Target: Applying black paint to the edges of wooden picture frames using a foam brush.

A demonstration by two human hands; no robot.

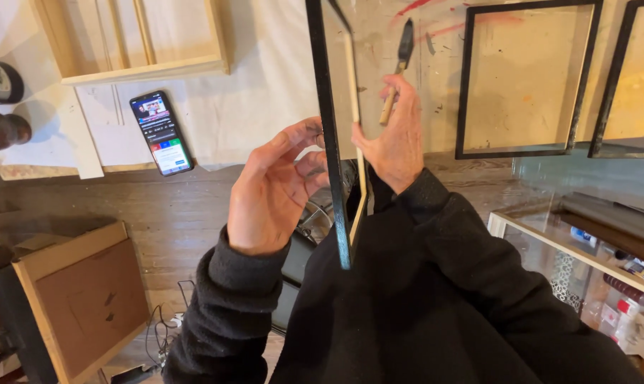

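Nearest you, your black fleece sleeves rise into view, soft and matte. Between them stands a thin black frame (329,128), held edge-on to you, its dark outer face glossy and a pale raw-wood strip showing along its inner side. Your left hand (272,188) is half open, palm turned toward the frame, its fingers (304,135) curled loosely with the tips at the black edge; whether they press on it is hard to tell from here. Your right hand (396,139) is closed around the wooden handle of a small brush (400,60) with a dark, pointed tip, while its thumb rests against the frame's pale side. Farther off, a smartphone (161,132) lies on white cloth, and a black-edged panel (524,78) lies on the paint-smeared worktop (436,43), with an unpainted wooden frame (133,43) at the far left.
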